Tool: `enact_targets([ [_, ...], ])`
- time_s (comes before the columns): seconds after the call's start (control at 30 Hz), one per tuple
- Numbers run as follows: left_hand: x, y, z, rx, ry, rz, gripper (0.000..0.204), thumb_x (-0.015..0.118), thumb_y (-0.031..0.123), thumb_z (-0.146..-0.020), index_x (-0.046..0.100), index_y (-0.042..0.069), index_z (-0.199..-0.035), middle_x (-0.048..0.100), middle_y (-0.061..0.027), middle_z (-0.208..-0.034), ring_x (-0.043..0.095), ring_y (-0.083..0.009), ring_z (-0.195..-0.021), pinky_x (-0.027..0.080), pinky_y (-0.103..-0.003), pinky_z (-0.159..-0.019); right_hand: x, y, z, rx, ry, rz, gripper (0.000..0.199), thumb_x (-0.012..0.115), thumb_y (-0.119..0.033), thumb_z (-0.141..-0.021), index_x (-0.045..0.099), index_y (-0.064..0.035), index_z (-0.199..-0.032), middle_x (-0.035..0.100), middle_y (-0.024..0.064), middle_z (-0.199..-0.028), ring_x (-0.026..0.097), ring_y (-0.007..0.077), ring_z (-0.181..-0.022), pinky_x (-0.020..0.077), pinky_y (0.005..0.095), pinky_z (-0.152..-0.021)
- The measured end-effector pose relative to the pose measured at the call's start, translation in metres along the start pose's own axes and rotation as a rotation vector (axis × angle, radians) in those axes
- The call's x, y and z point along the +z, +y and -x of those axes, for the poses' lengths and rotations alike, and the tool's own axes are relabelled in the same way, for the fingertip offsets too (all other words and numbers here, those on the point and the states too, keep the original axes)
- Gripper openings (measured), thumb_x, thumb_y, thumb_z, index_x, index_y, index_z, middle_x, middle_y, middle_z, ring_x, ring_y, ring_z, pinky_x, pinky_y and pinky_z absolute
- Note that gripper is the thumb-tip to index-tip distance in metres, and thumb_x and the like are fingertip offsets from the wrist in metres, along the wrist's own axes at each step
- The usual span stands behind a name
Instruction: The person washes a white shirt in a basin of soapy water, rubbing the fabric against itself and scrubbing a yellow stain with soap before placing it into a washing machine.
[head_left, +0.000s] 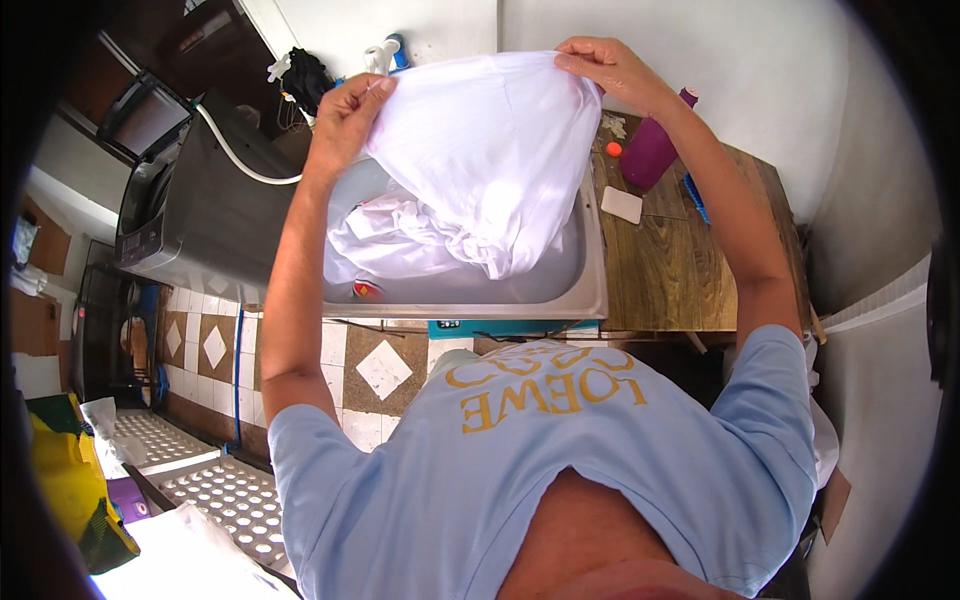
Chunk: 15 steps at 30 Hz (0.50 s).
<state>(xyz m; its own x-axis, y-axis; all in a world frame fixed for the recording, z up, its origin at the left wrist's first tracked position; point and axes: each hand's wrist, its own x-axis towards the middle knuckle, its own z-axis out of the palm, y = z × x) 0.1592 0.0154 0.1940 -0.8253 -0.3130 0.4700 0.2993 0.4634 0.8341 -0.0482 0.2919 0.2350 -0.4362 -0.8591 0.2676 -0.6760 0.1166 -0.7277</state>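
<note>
I hold a wet white garment [490, 150] stretched up over a steel sink [595, 290]. My left hand [345, 110] pinches its upper left edge. Its upper right edge is gripped by my right hand [605, 65]. The cloth's lower part hangs down into the basin, where more white fabric [385, 240] lies bunched in milky water. A small red and yellow object [367, 290] shows at the basin's near left corner.
A grey washing machine [190, 200] stands left of the sink, with a white hose [240, 160] running to it. On the wooden counter [680, 260] at right sit a purple bottle [650, 150], a white soap bar [621, 204] and a blue brush [696, 197]. Perforated trays [220, 490] lie lower left.
</note>
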Motion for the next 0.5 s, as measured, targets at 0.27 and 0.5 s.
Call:
enact_targets([
  [0.27,-0.013,0.036,-0.032,0.012,-0.116,-0.116,0.03,0.058,0.032,-0.093,0.067,0.004,-0.093,0.056,0.0064,-0.065,0.045,-0.0003,-0.057,0.037,-0.018,-0.053,-0.027,-0.014,-0.006,-0.003,-0.011,0.07,0.026,0.054,-0.031,-0.095,0.064,-0.0079,-0.101,0.058,-0.0067,-0.081,0.049,0.0019,-0.074,0.0377,0.0193,-0.064],
  [0.5,-0.018,0.044,-0.048,0.021,-0.183,-0.227,0.032,0.059,0.038,-0.092,0.069,0.008,-0.092,0.058,0.0075,-0.066,0.047,-0.0004,-0.058,0.04,-0.019,-0.056,-0.041,-0.017,-0.012,-0.091,-0.007,0.04,0.022,0.057,-0.022,-0.093,0.064,-0.0023,-0.097,0.061,-0.0016,-0.082,0.052,0.0069,-0.076,0.0427,0.0231,-0.07],
])
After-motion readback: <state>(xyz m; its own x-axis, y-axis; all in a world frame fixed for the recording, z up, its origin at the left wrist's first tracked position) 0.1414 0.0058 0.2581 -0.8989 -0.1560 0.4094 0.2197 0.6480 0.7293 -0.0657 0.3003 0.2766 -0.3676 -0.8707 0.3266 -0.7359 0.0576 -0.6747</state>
